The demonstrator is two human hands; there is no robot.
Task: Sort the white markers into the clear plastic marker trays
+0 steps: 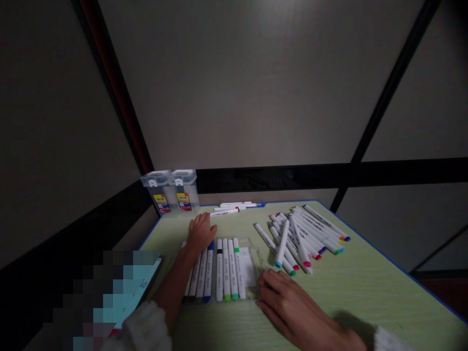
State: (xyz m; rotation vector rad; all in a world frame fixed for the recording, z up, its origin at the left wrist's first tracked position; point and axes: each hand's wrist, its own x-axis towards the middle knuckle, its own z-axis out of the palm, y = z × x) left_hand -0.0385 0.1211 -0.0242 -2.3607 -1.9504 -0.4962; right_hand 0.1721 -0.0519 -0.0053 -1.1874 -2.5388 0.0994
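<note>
My left hand (202,231) reaches over a row of markers to the far part of the table. Its thumb stands apart from the fingers; the fingertips are hidden, near the end of a white marker (225,213). In front of me lies a clear plastic case (248,240) with several white markers (225,268) side by side in it, caps in black, blue and greens. My left forearm covers part of the row. My right hand (287,300) is closed at the case's right edge, fingers curled together on the rim.
A loose pile of white markers (303,234) with coloured ends lies at the right. More markers (237,204) lie along the back edge. Two lidded clear boxes (171,190) stand at the back left. A blurred pale-blue patch (127,287) is at the left. Walls enclose the table (373,292).
</note>
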